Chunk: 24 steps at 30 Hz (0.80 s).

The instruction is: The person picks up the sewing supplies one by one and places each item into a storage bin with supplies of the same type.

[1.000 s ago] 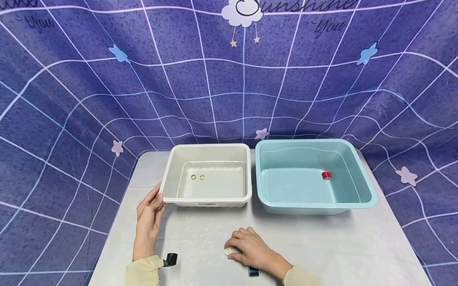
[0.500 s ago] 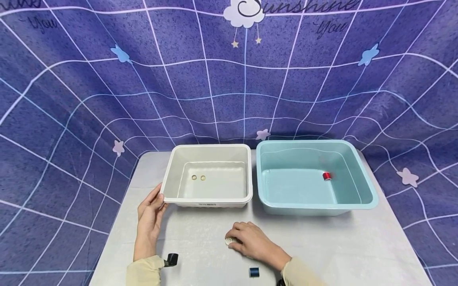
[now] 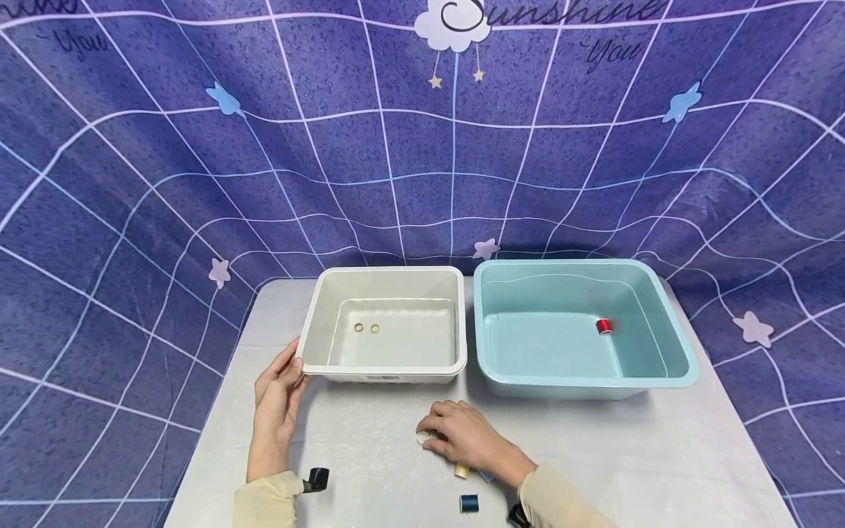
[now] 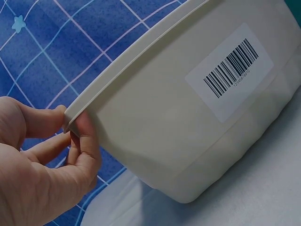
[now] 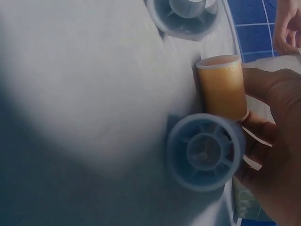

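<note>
My left hand [image 3: 276,400] pinches the front left corner of the grey tub's rim [image 3: 383,369]; the left wrist view shows thumb and fingers on either side of the rim. My right hand [image 3: 465,440] holds a small pale spool [image 3: 423,438] with a white ring-shaped end, low over the table; fingers cover most of it. Behind that hand a yellow thread spool [image 3: 461,470] and a partly hidden blue spool [image 3: 486,476] show near the wrist. In the right wrist view the yellow spool [image 5: 223,89] stands next to the blue spool [image 5: 205,153], both overlapping the fingers.
A dark blue thread spool [image 3: 469,503] lies near the table's front. Two small gold-coloured rings [image 3: 366,328] lie inside the grey tub. To its right stands a light blue tub [image 3: 587,382] with a red spool [image 3: 604,325] in it. A patterned curtain [image 3: 422,147] hangs behind.
My right hand has moved forward, toward the tubs, with the pale spool. Yellow and blue spools have come into sight behind it. The left hand stays on the grey tub.
</note>
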Each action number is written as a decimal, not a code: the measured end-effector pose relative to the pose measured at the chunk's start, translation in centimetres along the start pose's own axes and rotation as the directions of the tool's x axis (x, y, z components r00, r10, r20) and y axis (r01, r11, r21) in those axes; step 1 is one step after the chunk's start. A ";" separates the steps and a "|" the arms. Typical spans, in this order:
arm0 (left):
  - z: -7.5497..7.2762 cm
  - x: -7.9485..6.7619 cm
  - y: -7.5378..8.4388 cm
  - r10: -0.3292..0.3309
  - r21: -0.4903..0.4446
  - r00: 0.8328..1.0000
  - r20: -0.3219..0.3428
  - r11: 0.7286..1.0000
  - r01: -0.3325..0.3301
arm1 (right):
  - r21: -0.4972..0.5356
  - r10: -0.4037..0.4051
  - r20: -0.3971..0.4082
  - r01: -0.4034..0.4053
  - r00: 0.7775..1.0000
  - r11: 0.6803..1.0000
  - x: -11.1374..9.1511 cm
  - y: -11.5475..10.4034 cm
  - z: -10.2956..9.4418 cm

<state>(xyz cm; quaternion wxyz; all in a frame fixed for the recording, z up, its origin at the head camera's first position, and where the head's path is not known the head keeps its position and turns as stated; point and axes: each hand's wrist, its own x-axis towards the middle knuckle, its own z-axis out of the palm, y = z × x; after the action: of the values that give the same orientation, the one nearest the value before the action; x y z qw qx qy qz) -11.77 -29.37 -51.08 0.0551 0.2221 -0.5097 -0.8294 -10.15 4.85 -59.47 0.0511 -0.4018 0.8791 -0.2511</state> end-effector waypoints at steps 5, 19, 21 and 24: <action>-0.2 -0.1 -0.2 0.020 0.001 1.000 0.024 1.000 -0.020 | -0.024 -0.031 -0.022 0.031 0.999 0.999 0.2 -0.4 -0.2; -0.1 -0.1 -0.1 0.010 -0.008 1.000 0.014 1.000 -0.009 | -0.047 -0.074 -0.056 0.071 0.996 0.996 0.3 -2.2 -4.1; 0.0 -0.1 0.0 0.006 -0.005 1.000 0.013 1.000 -0.006 | -0.053 -0.082 -0.068 0.079 0.994 0.995 0.2 -2.4 -5.0; 0.0 0.0 0.0 0.003 -0.006 1.000 0.013 1.000 -0.003 | -0.060 -0.103 -0.083 0.098 0.991 0.993 0.1 -2.7 -6.2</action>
<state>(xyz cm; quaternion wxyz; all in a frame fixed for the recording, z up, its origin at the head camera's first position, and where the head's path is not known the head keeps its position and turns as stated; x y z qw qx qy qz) -11.75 -29.38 -51.06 0.0536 0.2160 -0.5079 -0.8322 -10.16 5.81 -52.76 -0.0108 -0.4358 0.8658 -0.2457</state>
